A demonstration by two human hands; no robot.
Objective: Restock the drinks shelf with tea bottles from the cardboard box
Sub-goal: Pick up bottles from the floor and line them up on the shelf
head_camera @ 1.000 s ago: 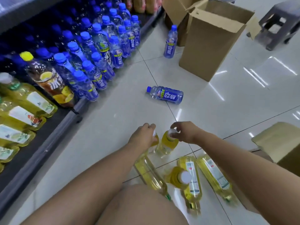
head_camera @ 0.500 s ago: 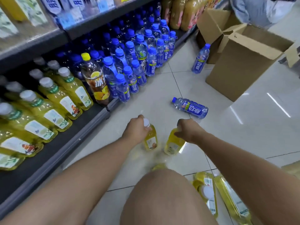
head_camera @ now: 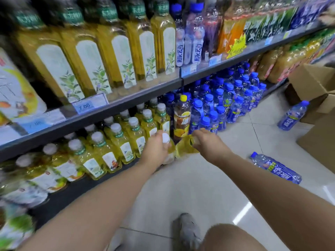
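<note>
Before the well-filled bottom shelf [head_camera: 72, 194], the left hand [head_camera: 155, 149] grasps one tea bottle [head_camera: 171, 153], the right hand [head_camera: 206, 142] a second bottle [head_camera: 184, 147], both not yet shelved.

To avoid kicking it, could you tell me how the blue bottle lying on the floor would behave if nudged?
The blue bottle would probably roll: it lies sideways on glossy floor tiles. Its cap is on, so leaking seems unlikely.

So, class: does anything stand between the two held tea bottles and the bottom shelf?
Yes: shelved tea bottles and a brown bottle fill the shelf front right behind both held bottles. Bare shelf shows further left.
</note>
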